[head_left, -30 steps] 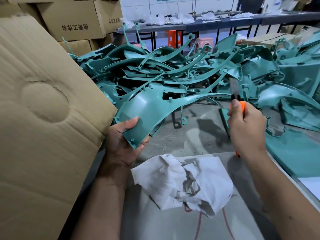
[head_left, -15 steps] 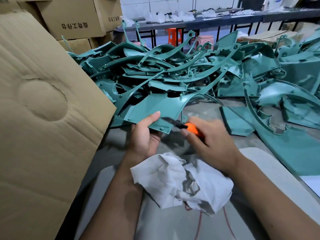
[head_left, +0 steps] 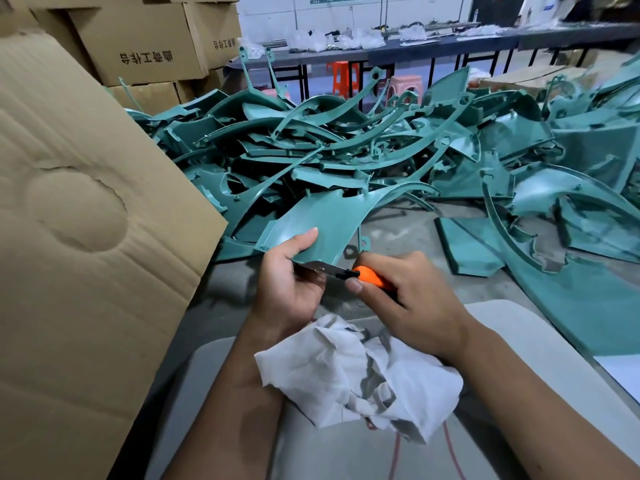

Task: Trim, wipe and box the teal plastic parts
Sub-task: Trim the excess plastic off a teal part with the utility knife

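While the left hand point(head_left: 291, 289) grips a teal part point(head_left: 322, 223), the right hand point(head_left: 408, 299) grasps a knife point(head_left: 346, 271); box point(head_left: 79, 237) contents unseen.

Two bare forearms entering from six o'clock, left hand point(head_left: 289, 289) and right hand point(head_left: 412, 303) ungloved, no sleeves visible, short fingernails

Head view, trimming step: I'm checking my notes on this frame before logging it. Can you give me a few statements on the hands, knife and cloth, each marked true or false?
1. The left hand holds a teal part. True.
2. The right hand grips a blue knife. False: the utility knife has an orange handle.
3. The blade lies at the near edge of the held part. True.
4. The white cloth is draped over the cardboard box flap. False: it lies crumpled below the hands, near the forearms.
5. The pile of teal parts lies beyond the hands. True.
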### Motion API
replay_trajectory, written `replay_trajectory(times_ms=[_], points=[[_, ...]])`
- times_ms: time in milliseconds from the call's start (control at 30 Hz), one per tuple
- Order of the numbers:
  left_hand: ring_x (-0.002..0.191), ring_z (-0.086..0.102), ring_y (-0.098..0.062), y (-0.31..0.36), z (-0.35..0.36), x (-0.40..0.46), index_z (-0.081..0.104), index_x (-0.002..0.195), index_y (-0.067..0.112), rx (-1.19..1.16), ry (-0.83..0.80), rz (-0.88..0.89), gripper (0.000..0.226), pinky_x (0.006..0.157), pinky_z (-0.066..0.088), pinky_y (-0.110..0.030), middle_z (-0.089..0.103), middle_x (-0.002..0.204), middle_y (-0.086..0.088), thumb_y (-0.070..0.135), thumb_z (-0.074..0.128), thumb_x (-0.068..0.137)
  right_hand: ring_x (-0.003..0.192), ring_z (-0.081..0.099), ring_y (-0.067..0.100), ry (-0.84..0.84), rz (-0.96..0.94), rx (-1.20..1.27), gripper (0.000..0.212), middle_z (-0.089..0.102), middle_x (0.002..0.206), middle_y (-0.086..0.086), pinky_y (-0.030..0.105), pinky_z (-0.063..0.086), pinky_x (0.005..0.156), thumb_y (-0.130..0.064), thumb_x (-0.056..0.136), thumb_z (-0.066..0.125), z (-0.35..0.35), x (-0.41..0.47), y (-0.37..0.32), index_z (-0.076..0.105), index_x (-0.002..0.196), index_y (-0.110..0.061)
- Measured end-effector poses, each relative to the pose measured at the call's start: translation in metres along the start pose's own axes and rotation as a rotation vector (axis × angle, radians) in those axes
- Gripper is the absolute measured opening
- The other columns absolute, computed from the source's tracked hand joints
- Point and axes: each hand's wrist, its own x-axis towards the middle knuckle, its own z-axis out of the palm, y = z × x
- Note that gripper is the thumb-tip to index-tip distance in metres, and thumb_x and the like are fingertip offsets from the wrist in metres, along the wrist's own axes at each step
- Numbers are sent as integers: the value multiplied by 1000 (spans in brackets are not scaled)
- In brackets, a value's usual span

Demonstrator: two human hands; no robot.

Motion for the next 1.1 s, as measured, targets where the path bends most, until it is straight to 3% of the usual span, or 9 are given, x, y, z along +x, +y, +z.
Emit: replay_trajectory(times_ms=[133, 300, 433, 533, 633, 733, 867, 967, 1100], points=[[51, 69, -15, -1, -1, 1, 72, 51, 3, -59, -15, 22, 55, 49, 55, -21, 69, 59, -7, 1, 46, 100, 50, 46, 16, 74, 44, 50, 36, 45, 56, -6, 31, 36, 50, -37, 106, 54, -5, 0, 9, 52, 76, -16], [57, 72, -19, -5, 5, -2, 75, 58, 0, -67, -20, -4, 29, 52, 57, -23, 72, 67, -11, 0, 58, 82, 49, 44, 13, 113, 37, 25, 34, 40, 55, -13, 27, 32, 51, -34, 105, 56, -10, -1, 13, 46, 74, -27], [82, 74, -29, 4, 4, -8, 74, 93, -5, -98, -3, 13, 26, 60, 63, -29, 74, 102, -19, 1, 60, 72, 45, 40, 9, 306, 150, 72, 37, 45, 57, -9, 22, 33, 46, -34, 108, 53, -16, -1, 20, 49, 73, -22], [67, 75, -25, 6, 1, -9, 75, 88, -2, -75, -6, 29, 22, 48, 58, -25, 76, 86, -13, -3, 52, 88, 50, 50, 24, 497, 310, 126, 42, 52, 64, 12, 39, 45, 43, -37, 109, 50, -29, -2, 32, 53, 76, -11], [61, 75, -21, 3, -2, -10, 80, 66, 5, -48, -8, 59, 47, 48, 57, -24, 76, 74, -9, -1, 45, 97, 52, 49, 31, 620, 500, 147, 49, 55, 64, 16, 42, 42, 47, -47, 106, 49, -42, -2, 44, 52, 74, -10], [60, 74, -21, 7, -2, -15, 75, 88, 5, -39, -73, 70, 23, 46, 56, -24, 76, 75, -8, 3, 52, 87, 40, 43, 19, 773, 806, 605, 44, 52, 58, 6, 26, 35, 40, -47, 106, 52, -55, -3, 61, 55, 75, -15], [96, 75, -20, 4, -4, -15, 74, 111, 14, 78, -139, 235, 43, 83, 63, -37, 77, 111, -5, 1, 70, 70, 35, 43, 14, 840, 1008, 790, 40, 49, 61, 6, 18, 33, 39, -43, 109, 49, -60, -4, 71, 52, 82, -14], [97, 74, -6, -2, -15, -8, 78, 104, 8, 533, 12, 481, 19, 80, 57, -14, 79, 102, 7, -2, 72, 88, 39, 44, 15, 922, 882, 766, 28, 52, 58, 2, 20, 35, 41, -34, 109, 46, -57, 1, 61, 45, 86, -20], [101, 71, -28, 7, -23, 6, 77, 84, 9, 632, -116, 680, 32, 90, 54, -34, 78, 88, -3, -21, 68, 79, 51, 51, 21, 758, 641, 520, 20, 59, 65, 1, 29, 41, 46, -29, 108, 48, -45, 1, 39, 51, 90, -22]])
